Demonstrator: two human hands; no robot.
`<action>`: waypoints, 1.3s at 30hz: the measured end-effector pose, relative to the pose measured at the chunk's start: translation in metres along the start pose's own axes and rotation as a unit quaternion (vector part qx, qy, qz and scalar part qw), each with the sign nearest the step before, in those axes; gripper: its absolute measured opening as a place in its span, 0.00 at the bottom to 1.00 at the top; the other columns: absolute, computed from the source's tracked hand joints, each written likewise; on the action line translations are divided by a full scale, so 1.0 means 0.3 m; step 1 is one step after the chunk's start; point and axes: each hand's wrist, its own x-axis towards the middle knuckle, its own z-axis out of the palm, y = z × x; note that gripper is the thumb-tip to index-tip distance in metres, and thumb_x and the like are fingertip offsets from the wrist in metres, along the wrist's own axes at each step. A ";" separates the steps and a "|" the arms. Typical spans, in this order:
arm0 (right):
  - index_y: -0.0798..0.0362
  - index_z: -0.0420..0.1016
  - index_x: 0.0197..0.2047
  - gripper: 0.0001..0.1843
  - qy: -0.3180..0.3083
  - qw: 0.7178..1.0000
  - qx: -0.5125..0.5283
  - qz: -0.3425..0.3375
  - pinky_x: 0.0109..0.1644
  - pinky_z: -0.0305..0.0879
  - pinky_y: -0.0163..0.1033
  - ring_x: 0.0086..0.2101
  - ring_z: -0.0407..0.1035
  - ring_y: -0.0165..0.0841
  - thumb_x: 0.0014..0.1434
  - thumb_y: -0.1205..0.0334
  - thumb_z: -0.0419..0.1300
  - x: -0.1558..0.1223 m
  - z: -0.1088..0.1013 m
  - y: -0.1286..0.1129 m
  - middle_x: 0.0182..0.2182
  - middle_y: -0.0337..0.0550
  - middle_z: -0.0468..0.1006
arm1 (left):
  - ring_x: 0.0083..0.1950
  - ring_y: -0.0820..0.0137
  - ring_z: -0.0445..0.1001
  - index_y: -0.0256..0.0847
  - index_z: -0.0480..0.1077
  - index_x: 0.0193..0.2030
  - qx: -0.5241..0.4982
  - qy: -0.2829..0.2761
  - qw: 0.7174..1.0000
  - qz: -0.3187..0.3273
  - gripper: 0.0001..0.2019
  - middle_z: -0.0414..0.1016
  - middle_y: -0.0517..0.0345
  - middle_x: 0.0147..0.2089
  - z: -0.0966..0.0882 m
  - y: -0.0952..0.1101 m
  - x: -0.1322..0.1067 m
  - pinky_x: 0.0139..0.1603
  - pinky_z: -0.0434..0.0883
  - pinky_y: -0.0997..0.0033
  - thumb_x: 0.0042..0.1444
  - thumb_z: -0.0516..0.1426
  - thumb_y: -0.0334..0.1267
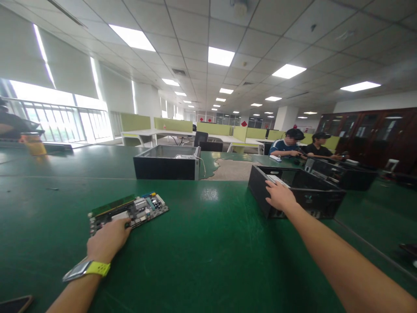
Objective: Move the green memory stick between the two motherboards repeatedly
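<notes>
My left hand (109,241) is closed on the near edge of a computer motherboard (143,211), which lies at a slant on the green tabletop. A green memory stick (112,206) runs along the far side of the board. Some of my left fingertips are hidden behind the hand. Over to the right, my right hand (280,196) reaches to an open black computer case (312,202). Its fingers are spread over the left part of the case, beside a pale metal part (276,179) inside.
Another open case (166,168) stands at the far side of the green table (208,261), near a torn patch (233,169). More black computer hardware (345,174) sits at the right. Two people (286,145) sit across the table. An orange container (34,144) stands far left.
</notes>
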 end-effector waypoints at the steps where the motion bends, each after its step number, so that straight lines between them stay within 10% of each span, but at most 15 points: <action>1: 0.53 0.71 0.50 0.23 -0.003 1.000 0.002 0.005 0.55 0.52 0.49 0.55 0.50 0.46 0.52 0.53 0.52 0.002 0.000 -0.002 0.61 0.43 0.54 | 0.41 0.50 0.73 0.43 0.69 0.51 -0.002 0.002 1.000 -0.005 0.23 0.74 0.38 0.43 -0.004 0.002 -0.004 0.38 0.69 0.55 0.54 0.44 0.46; 7: 0.51 0.67 0.55 0.28 -0.021 0.998 0.050 0.019 0.58 0.46 0.52 0.59 0.45 0.48 0.53 0.48 0.51 0.010 0.013 -0.006 0.62 0.43 0.52 | 0.42 0.50 0.73 0.42 0.67 0.54 -0.016 0.072 0.997 0.029 0.25 0.67 0.40 0.54 -0.018 -0.003 -0.009 0.39 0.68 0.53 0.53 0.45 0.49; 15: 0.49 0.67 0.55 0.29 -0.007 0.993 0.110 0.049 0.59 0.41 0.56 0.60 0.44 0.49 0.51 0.47 0.53 0.010 0.030 -0.010 0.62 0.43 0.53 | 0.44 0.49 0.73 0.42 0.68 0.53 -0.005 -0.022 0.999 0.029 0.25 0.73 0.40 0.47 0.010 -0.078 0.052 0.44 0.68 0.53 0.50 0.50 0.48; 20: 0.55 0.63 0.58 0.30 0.104 0.981 0.126 0.101 0.60 0.37 0.56 0.61 0.40 0.48 0.53 0.51 0.52 -0.057 0.030 -0.120 0.61 0.50 0.55 | 0.47 0.52 0.72 0.38 0.68 0.52 0.008 -0.022 0.997 0.071 0.24 0.72 0.40 0.48 0.006 -0.058 0.049 0.47 0.67 0.56 0.50 0.50 0.45; 30: 0.55 0.65 0.56 0.26 0.125 0.904 0.407 0.051 0.62 0.48 0.46 0.59 0.51 0.38 0.56 0.54 0.50 -0.308 -0.031 -0.525 0.57 0.46 0.62 | 0.46 0.59 0.72 0.43 0.71 0.45 -0.009 -0.039 0.979 0.201 0.17 0.74 0.48 0.45 0.012 0.242 -0.153 0.46 0.67 0.62 0.47 0.54 0.41; 39: 0.58 0.68 0.54 0.27 0.054 0.827 0.553 0.084 0.58 0.55 0.42 0.53 0.62 0.39 0.53 0.54 0.53 -0.371 -0.027 -0.560 0.52 0.49 0.69 | 0.47 0.58 0.71 0.43 0.71 0.43 -0.071 -0.142 0.918 0.364 0.15 0.72 0.50 0.47 -0.016 0.524 -0.534 0.48 0.67 0.59 0.46 0.55 0.37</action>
